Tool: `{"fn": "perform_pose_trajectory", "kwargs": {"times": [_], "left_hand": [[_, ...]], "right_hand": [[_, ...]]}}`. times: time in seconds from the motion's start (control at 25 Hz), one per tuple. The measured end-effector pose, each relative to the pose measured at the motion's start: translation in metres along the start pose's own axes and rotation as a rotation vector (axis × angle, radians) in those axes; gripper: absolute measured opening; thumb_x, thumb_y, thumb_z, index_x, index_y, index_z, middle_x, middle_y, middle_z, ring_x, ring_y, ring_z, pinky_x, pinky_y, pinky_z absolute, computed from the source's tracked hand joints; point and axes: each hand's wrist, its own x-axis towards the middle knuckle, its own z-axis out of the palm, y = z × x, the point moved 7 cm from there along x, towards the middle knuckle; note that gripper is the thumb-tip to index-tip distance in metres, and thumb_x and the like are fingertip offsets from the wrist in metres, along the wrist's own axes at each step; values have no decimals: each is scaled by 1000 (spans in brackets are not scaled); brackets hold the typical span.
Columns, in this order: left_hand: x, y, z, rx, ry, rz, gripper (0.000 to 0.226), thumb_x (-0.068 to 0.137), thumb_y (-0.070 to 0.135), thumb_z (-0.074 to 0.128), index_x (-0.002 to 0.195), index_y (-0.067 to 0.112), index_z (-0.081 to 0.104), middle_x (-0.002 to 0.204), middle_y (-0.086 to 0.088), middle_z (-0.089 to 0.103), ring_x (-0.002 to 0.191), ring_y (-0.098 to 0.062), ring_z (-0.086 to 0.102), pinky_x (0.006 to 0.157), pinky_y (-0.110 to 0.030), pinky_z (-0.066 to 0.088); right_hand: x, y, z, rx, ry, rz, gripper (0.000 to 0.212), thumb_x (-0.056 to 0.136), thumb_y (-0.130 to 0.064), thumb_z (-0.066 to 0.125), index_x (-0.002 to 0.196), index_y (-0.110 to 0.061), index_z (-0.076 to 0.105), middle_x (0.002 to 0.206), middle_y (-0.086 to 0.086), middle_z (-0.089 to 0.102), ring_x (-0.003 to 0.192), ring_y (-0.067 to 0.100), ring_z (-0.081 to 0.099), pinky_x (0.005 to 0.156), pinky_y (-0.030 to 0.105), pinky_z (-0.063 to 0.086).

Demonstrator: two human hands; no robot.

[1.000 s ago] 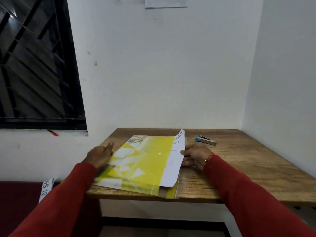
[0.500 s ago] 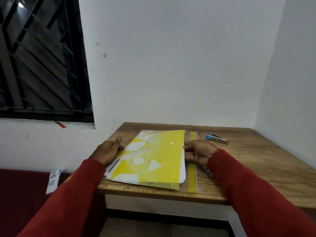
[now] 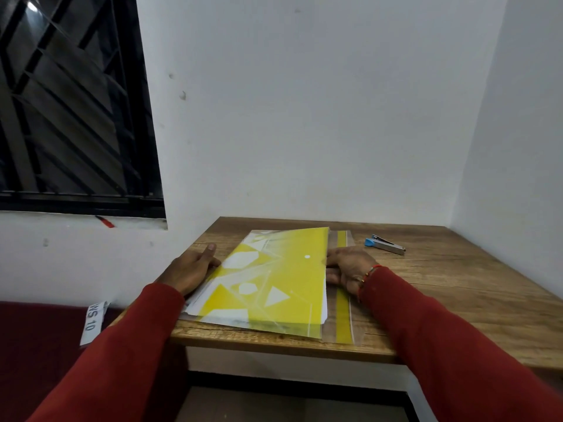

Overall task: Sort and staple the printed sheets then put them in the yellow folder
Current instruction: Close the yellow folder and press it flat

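Yellow folder (image 3: 274,278) lies flat at the table (image 3: 441,300) front edge, printed sheets (image 3: 325,309) inside, white edge showing. Left hand (image 3: 192,269) rests on the folder's left edge, fingers relaxed, thumb out. Right hand (image 3: 347,266) at the open edge, fingers tucked under the cover; pinching or not, cannot tell. Risk: slick plastic cover slides, sheets creep out or catch the clear flap (image 3: 344,287). Folder thin, glossy, translucent with pale geometric shapes. Metal stapler (image 3: 385,243) well apart, blue end.
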Motion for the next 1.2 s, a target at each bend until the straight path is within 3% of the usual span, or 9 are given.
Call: {"fn": "perform_pose_trajectory", "kwargs": {"times": [0.28, 0.4, 0.56, 1.08, 1.16, 1.2], "left_hand": [[2, -2, 0, -18, 3, -22, 55, 104, 54, 29, 89, 32, 77, 118, -1, 71, 107, -18, 59, 92, -31, 38], [2, -2, 0, -5, 0, -24, 54, 103, 56, 29, 90, 33, 77, 121, -1, 69, 107, -17, 56, 93, -31, 38], [0, -1, 0, -2, -4, -31, 54, 103, 56, 30, 93, 32, 77, 122, -1, 68, 106, -16, 55, 93, -32, 38], [0, 0, 1, 9, -19, -1, 56, 103, 57, 30, 98, 28, 78, 119, 1, 70, 108, -18, 58, 96, -34, 41], [-2, 3, 2, 16, -22, -3, 53, 102, 56, 33, 100, 27, 77, 117, 1, 70, 110, -20, 59, 94, -34, 41], [-3, 5, 2, 34, -12, 5, 48, 102, 55, 38, 105, 25, 76, 116, 1, 69, 113, -21, 59, 93, -34, 40]], "right_hand": [[-1, -7, -18, 18, 125, -48, 21, 89, 17, 44, 103, 11, 59, 82, 19, 65, 53, 25, 67, 40, 31, 55], [-1, -5, -9, 13, 69, -33, 23, 91, 17, 42, 98, 8, 61, 81, 19, 69, 48, 22, 69, 41, 30, 55], [2, -3, -1, -45, 12, -28, 27, 93, 18, 38, 90, 6, 62, 61, 12, 71, 47, 20, 69, 41, 27, 55], [2, -4, 17, -143, -150, -74, 31, 97, 10, 41, 91, -5, 67, 66, 5, 73, 53, 12, 69, 48, 24, 56], [0, -8, 12, -193, -86, -88, 28, 97, 8, 42, 95, -5, 67, 72, 7, 73, 55, 16, 69, 51, 26, 56], [3, -17, 1, -287, 36, -171, 25, 97, 5, 43, 101, -4, 67, 81, 10, 72, 62, 21, 69, 59, 29, 57]]}}
